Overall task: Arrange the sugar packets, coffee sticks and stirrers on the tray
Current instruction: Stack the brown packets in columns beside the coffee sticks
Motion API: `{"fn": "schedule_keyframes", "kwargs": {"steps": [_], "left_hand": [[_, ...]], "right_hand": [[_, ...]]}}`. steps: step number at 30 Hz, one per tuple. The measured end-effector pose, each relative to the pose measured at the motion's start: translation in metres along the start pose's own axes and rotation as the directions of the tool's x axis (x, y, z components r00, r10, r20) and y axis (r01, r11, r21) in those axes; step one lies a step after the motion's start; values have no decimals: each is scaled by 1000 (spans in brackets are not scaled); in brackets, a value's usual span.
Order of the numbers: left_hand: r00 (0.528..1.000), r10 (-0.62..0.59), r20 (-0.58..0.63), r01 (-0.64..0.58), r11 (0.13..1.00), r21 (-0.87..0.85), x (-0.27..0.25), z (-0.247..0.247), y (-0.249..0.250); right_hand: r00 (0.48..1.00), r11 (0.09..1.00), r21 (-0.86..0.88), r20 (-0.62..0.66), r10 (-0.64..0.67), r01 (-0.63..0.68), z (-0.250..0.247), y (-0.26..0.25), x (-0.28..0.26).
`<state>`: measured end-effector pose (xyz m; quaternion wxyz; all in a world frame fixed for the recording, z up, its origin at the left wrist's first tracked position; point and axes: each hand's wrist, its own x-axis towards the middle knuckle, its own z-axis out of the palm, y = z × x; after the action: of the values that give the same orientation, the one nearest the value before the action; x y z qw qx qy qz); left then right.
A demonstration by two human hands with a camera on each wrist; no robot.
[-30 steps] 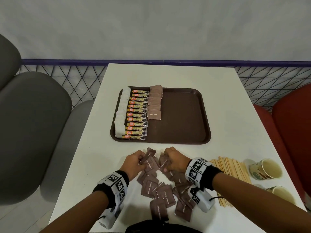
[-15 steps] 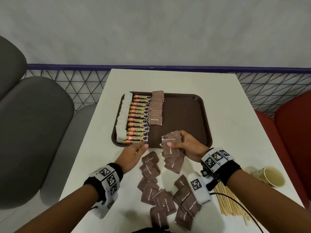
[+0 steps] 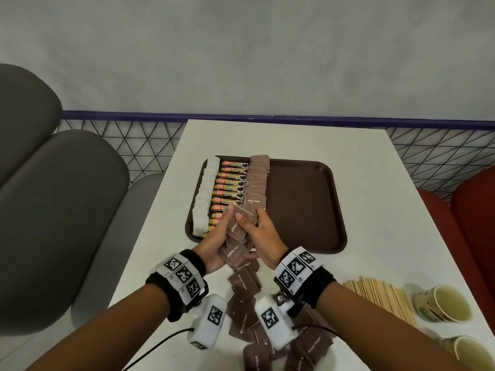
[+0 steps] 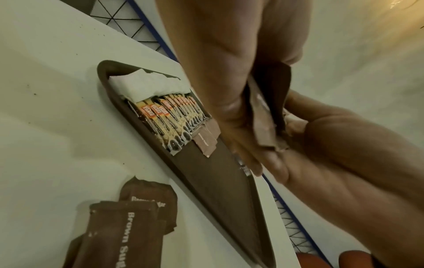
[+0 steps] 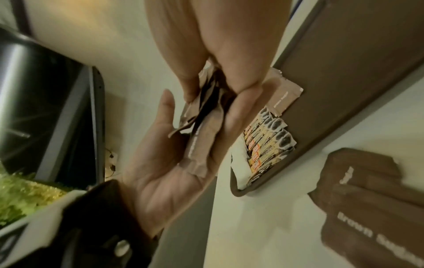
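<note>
My right hand (image 3: 263,228) pinches a bunch of brown sugar packets (image 3: 235,238) just above the front left edge of the brown tray (image 3: 300,210). My left hand (image 3: 225,226) lies flat against the bunch, palm open and fingers straight, as the right wrist view shows (image 5: 160,163). On the tray's left side stand a row of white sugar packets (image 3: 205,194), a row of coffee sticks (image 3: 230,188) and a row of brown sugar packets (image 3: 257,180). More brown packets (image 3: 246,285) lie loose on the table under my wrists. Wooden stirrers (image 3: 380,295) lie to the right.
Two paper cups (image 3: 442,303) (image 3: 471,352) stand at the table's right front corner beside the stirrers. The tray's right half is bare. Grey chairs (image 3: 53,210) are on the left, a red seat (image 3: 476,223) on the right, and a wire fence runs behind the table.
Both hands left the loose pile. The right hand lifted a bunch of brown packets toward the tray, and the left hand has now come up flat against it.
</note>
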<state>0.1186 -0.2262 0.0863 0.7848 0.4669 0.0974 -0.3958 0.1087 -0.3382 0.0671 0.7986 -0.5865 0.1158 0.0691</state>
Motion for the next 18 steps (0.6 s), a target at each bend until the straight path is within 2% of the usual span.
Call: {"fn": "schedule_keyframes", "kwargs": {"steps": [6,9,11,14,16,18], "left_hand": [[998,12,-64,-12,1000,-7,5,-12,5],[998,15,-58,-17,999,-28,5,-18,5],[998,13,-55,-15,999,-36,4,-22,5],[997,36,-75,-38,999,-25,5,-26,4],[991,85,-105,-86,996,4,7,-29,2],[980,141,-138,-141,990,13,9,-32,1]], "right_hand": [[997,973,-228,69,-19,35,-6,-9,11],[991,976,-214,126,50,-22,-10,-15,15],[989,971,-238,140,47,-13,-13,-16,20],[997,963,-270,79,19,3,-14,-12,26],[1000,973,-231,17,21,-17,-14,-7,28],[998,984,-169,19,61,-57,-13,-2,27]]}}
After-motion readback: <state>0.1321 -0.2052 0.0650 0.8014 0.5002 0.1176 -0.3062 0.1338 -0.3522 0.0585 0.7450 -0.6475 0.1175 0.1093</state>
